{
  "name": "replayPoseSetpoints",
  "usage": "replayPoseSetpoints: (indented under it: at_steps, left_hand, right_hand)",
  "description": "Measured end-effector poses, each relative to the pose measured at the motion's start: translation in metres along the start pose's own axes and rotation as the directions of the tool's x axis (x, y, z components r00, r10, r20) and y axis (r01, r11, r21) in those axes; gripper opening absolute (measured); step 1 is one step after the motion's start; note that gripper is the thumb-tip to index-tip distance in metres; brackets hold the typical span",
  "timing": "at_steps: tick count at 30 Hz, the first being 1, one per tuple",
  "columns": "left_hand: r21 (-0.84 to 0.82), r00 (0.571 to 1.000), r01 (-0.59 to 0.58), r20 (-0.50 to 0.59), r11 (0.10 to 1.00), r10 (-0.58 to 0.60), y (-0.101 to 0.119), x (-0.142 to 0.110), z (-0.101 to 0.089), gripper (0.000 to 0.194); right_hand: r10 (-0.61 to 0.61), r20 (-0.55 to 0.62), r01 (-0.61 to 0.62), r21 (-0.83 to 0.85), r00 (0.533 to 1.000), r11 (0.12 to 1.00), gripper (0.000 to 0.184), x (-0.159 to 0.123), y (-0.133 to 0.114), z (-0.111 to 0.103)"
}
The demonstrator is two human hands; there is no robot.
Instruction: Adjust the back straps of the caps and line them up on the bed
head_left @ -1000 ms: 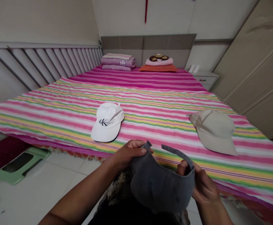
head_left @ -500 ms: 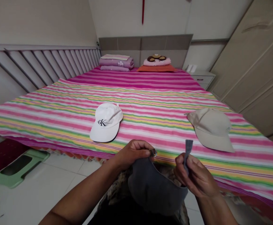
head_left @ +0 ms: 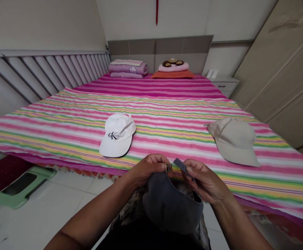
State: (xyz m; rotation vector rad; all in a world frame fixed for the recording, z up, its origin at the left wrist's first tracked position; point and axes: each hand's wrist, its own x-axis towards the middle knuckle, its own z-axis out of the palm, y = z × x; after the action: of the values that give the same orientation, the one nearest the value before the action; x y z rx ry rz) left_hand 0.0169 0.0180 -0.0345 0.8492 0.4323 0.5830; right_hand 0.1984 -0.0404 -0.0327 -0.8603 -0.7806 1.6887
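Left fingers (head_left: pixel 160 168): held grey cloth cap (head_left: pixel 171 208)
Right fingers (head_left: pixel 192 171): pinched grey fabric strap (head_left: pixel 179 163)
Strap: if bent, risked missing square gold-metal buckle (head_left: pixel 168 168)

Stretches both bare arms in from the lower edge of view, converging toward the middle. Slants the left forearm (head_left: pixel 96 211) up and rightward, the right forearm (head_left: pixel 238 213) up and leftward. Points the left hand (head_left: pixel 151 170) rightward with its back turned up, pinching with the thumb (head_left: pixel 160 168) nearly straight under the curled forefinger. Pinches with the right hand (head_left: pixel 207 180) too, aiming its fingertips left, thumb and forefinger uppermost, the other fingers bent below. Holds both hands at about equal height, near each other but apart.
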Motion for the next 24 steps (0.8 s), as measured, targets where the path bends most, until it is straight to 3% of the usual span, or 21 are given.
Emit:
replayPoseSetpoints:
  at_steps: [24]
  left_hand:
    - [-0.174,0.996,-0.058,0.055,0.983,0.068,-0.014,0.007,-0.002,0.023]
  right_hand:
    - [0.15,0.075,-0.157,0.102,0.986,0.982,0.03,0.014,0.028,0.007]
